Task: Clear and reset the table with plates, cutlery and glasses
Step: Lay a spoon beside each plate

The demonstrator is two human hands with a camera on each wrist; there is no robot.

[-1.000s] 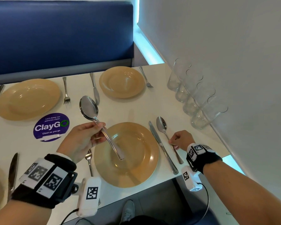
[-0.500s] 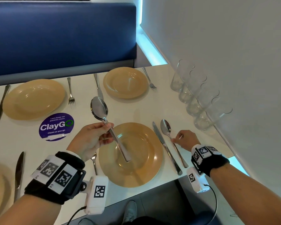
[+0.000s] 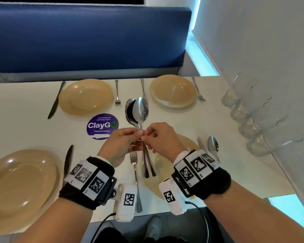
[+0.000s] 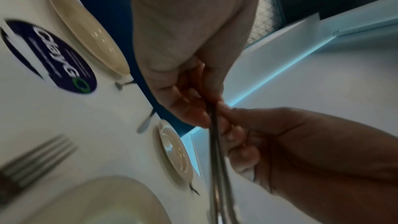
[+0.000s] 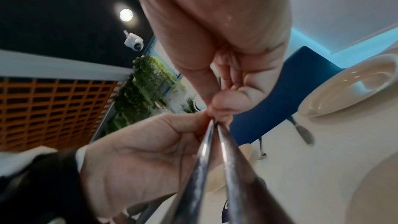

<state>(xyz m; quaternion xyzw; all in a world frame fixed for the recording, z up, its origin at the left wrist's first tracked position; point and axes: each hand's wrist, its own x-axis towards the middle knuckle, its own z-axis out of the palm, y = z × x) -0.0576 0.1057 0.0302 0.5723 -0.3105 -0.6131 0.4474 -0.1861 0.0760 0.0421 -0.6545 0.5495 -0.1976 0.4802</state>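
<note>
your left hand [image 3: 119, 142] and right hand [image 3: 161, 137] together pinch two spoons [image 3: 139, 111] upright above the near plate [image 3: 186, 142].

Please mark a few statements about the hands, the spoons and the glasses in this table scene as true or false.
1. Both hands hold two spoons together. True: the left hand and right hand pinch the handles.
2. The glasses stand beside the blue sticker. False: they line the wall; the sticker lies mid-table.
3. A spoon on the table lies right of the near plate. True.
4. The fork by the left wrist is held. False: it lies on the table.
</note>
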